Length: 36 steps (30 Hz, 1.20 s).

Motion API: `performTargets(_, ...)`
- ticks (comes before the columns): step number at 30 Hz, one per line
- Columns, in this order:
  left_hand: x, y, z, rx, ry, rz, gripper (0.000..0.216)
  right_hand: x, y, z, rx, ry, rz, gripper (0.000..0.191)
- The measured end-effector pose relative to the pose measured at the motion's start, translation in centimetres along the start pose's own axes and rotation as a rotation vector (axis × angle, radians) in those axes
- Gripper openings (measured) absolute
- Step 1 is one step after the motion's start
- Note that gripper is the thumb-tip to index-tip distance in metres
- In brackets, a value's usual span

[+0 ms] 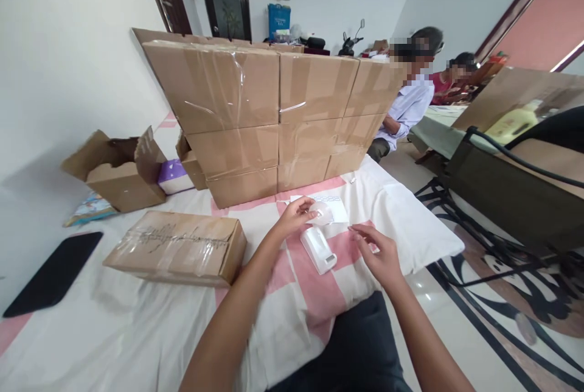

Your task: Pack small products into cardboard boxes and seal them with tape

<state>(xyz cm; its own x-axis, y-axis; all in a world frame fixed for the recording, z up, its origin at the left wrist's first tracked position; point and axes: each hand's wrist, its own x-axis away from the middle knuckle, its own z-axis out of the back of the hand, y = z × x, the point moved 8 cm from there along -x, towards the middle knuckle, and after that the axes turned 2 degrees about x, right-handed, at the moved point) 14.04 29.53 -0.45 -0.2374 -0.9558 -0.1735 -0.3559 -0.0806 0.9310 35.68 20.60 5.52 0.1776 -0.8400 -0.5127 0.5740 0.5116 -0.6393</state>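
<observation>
A small white plastic device [318, 249] lies on the pink-and-white checked cloth [301, 294] in front of me. My left hand [295, 217] reaches past its far end, fingers pinched on a thin clear plastic wrapper [323, 212] that lies over a white paper sheet [332, 203]. Just right of the device hovers my right hand [378, 252], fingers spread and holding nothing. The two hands flank the device without gripping it.
A wall of taped cardboard boxes [255, 112] stands behind the cloth. A flat sealed box [177, 246] lies left, an open box [118, 167] further left, a black pad [55, 273] near the wall. Two people sit at the back right; a dark folding frame [502, 197] stands right.
</observation>
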Motion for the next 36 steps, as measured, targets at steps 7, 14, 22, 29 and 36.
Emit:
performTargets(7,1.0,-0.1,-1.3,-0.037,-0.161,0.06,0.065,-1.1,-5.9,-1.6,-0.418,-0.224,0.039,0.026)
performTargets(14,1.0,0.5,-0.4,-0.151,-0.185,0.026,0.036,-0.7,-5.7,-3.0,-0.359,-0.284,-0.019,0.022)
performTargets(22,0.6,-1.1,0.5,-0.255,-0.192,0.025,0.038,1.0,-3.3,-4.1,-0.418,-0.251,-0.101,0.021)
performTargets(29,0.5,-1.8,0.6,-0.396,-0.303,0.07,0.045,1.8,-1.6,-5.3,-0.515,-0.158,-0.201,0.019)
performTargets(36,3.7,-1.1,-1.0,-0.567,-0.434,0.105,0.079,3.1,-0.3,-7.0,-0.624,0.122,-0.303,0.019)
